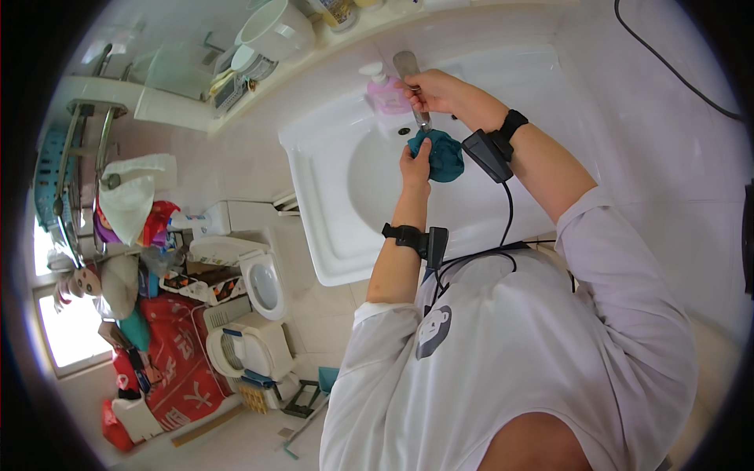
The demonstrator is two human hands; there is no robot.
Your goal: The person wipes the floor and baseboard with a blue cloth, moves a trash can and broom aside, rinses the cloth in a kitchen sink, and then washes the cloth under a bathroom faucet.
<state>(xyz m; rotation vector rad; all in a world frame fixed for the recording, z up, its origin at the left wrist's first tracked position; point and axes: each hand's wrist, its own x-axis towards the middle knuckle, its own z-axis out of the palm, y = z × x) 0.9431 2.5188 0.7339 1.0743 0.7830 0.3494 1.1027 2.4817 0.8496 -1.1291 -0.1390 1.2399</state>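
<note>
My left hand (417, 165) holds a bunched teal cloth (446, 158) over the white washbasin (368, 176), thumb on top. The cloth lies right under the outlet of a metal faucet (422, 120). Whether water is running is hard to make out. My right hand (436, 91) is closed around the faucet's middle, near the base of its lever, with the fingers curled over the metal. A pink pump bottle (389, 95) with a white top stands on the basin's back ledge, just left of the faucet. Both wrists wear black straps with small boxes and cables.
A shelf (330, 44) above the basin carries a white pail (277, 32), a tub (253, 62) and bottles. To the left are a toilet (265, 285), a commode chair (253, 347) and red bags (182, 353). Cloths hang from a metal rack (103, 159). A black cable (665, 65) runs along the right wall.
</note>
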